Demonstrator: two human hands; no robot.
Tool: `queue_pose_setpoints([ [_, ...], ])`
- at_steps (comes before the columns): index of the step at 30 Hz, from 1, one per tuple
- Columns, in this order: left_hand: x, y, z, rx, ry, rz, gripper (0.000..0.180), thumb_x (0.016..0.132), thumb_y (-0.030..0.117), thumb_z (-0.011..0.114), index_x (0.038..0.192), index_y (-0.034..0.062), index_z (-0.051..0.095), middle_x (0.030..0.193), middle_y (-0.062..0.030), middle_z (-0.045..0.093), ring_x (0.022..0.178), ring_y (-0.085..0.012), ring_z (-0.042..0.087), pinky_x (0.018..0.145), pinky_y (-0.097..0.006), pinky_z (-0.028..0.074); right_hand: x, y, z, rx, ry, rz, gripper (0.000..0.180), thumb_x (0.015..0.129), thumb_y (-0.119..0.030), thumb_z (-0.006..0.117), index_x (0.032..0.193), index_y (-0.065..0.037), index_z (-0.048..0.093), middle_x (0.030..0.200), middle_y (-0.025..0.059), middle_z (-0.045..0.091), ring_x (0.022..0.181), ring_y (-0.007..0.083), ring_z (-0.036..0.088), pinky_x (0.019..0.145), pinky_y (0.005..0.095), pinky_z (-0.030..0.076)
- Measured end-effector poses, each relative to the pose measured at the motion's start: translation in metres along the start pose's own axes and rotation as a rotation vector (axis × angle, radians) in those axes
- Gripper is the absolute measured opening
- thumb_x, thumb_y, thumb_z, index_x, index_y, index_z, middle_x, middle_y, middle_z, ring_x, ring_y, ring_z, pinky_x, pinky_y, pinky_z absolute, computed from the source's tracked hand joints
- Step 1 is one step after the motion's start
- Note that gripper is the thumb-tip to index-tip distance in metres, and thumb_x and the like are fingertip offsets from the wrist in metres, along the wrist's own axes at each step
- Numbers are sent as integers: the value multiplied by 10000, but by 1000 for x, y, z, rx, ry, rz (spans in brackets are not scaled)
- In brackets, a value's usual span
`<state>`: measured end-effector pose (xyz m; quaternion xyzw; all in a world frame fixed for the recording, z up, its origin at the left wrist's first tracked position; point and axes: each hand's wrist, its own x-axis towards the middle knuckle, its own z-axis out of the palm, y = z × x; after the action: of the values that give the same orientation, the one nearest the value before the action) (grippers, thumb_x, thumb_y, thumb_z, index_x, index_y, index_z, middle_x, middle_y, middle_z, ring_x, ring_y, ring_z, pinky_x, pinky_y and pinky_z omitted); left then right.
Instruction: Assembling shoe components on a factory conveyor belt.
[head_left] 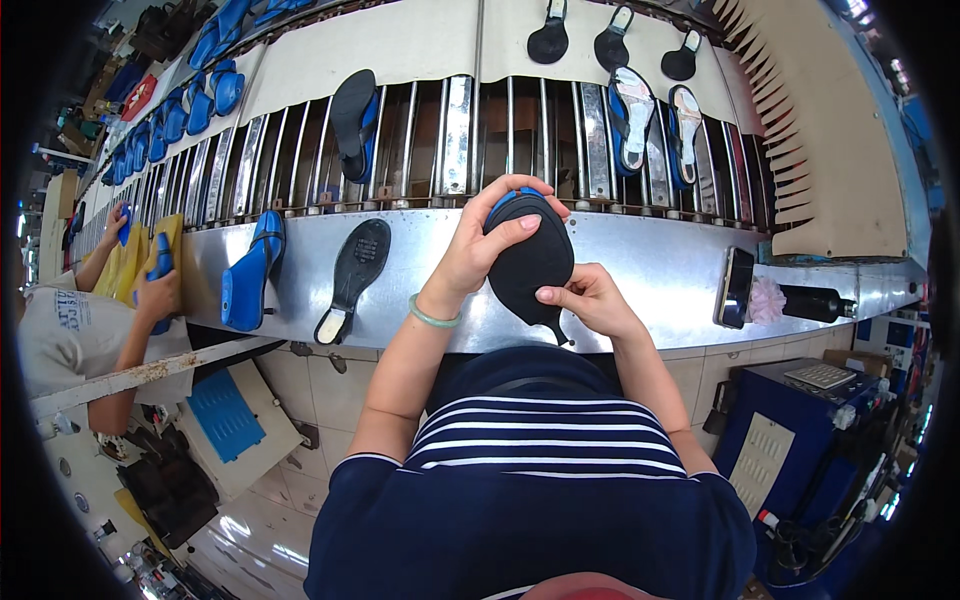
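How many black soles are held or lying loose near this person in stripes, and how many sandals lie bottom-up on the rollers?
Held sole: 1
Loose soles: 4
Bottom-up sandals on the rollers: 3
Total: 8

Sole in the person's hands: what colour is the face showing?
The sole is black; the head view shows it best.
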<state>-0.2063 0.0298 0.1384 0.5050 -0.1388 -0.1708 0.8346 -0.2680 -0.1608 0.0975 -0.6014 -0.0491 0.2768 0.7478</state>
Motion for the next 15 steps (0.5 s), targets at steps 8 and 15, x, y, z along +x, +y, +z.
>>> queue_pose_setpoints([
  [8, -2, 5, 1, 36, -24, -50, 406, 898, 222, 589, 1239, 8, 534, 1112, -212, 650, 1012, -252, 654, 884, -353, 536, -2, -3, 0, 31, -6, -8, 169, 895, -183, 714, 925, -17, 719, 748, 1, 676, 662, 44, 596, 605, 209, 467],
  [15, -4, 14, 4, 61, -26, -80, 382, 939, 200, 561, 1268, 10, 524, 1174, -201, 638, 1029, -236, 649, 909, -347, 523, -2, -6, -4, 49, -49, 4, 174, 903, -164, 703, 981, -9, 716, 808, 4, 684, 728, 51, 610, 658, 215, 488],
])
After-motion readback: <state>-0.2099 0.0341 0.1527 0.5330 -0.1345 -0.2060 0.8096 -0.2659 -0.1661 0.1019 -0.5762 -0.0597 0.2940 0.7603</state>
